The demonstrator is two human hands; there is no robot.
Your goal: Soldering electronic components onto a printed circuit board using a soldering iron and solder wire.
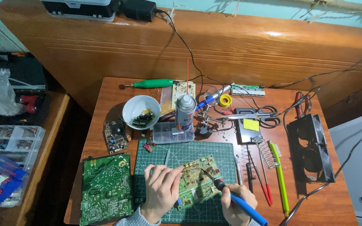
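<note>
The left hand (163,190) lies low in the centre of the frame, fingers spread and pressing on a small green board (197,181), with what looks like thin solder wire (188,168) pinched at its fingertips; the grip itself is hard to make out. The right hand (236,204), at the lower centre-right, is closed around the blue handle of a soldering iron (231,196), held like a pen so its tip slants up and left onto the board's upper part. The board rests tilted on a green cutting mat (223,152), which seems to be there to shield the wooden table (319,201) from heat, and the left hand's weight appears to keep the board from sliding under the tip. A larger board (107,188) lies just left of the mat, and a small dark one (116,136) above it. Along the mat's top edge sit a clear parts box (170,134), a spray can (185,111) and a white bowl (141,111) of components, all close to the work. To the right of the mat are a coiled iron stand (266,151), a green-handled tool (280,182), scissors (265,116) and 2 black fans (311,148). Both wrists and the iron's end are cut off by the bottom edge, and the exact joint under the tip is too small to tell.
</note>
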